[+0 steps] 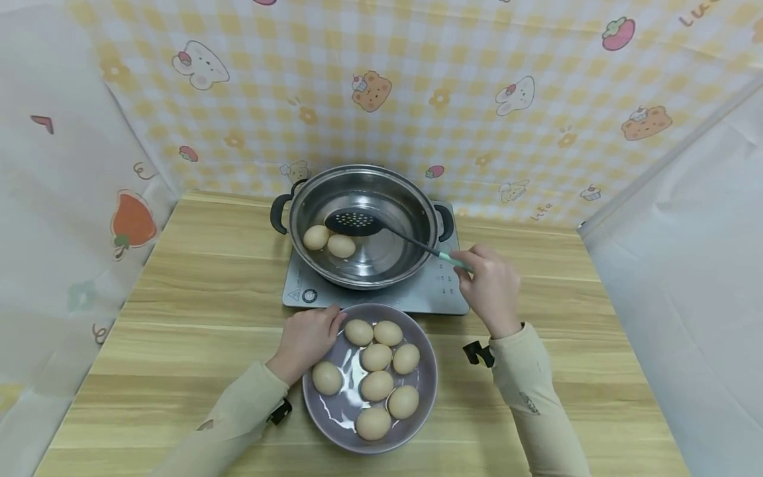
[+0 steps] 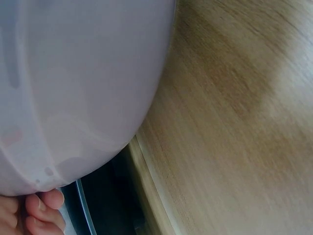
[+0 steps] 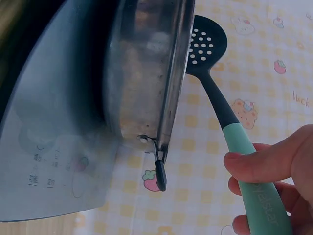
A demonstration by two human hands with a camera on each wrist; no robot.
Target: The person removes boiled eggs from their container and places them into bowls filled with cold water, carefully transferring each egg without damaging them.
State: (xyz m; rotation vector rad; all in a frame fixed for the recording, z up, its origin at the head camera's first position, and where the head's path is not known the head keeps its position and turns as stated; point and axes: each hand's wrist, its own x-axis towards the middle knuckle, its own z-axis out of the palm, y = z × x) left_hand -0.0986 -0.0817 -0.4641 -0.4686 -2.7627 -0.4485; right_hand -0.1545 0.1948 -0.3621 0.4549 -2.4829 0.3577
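A slotted spoon (image 3: 238, 135) is held by its green handle in the fingers of the right hand (image 1: 492, 285), its head at the opening of the pot (image 1: 393, 252), near two eggs (image 1: 342, 246). The rim of an egg-laden plate (image 1: 348, 394) is gripped by the left hand (image 1: 306, 338), near the front edge of the cooktop (image 1: 438, 295). Lateral room is afforded by the counter (image 1: 208, 278).

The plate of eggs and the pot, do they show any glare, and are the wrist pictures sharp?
Head view: white glare streaks on the plate among the eggs, bright reflections inside the steel pot; left wrist view: rather soft, with a pale washed-out patch on the table at upper right; right wrist view: the skimmer fairly crisp, holes distinct, the cooktop softer, its markings hard to read.
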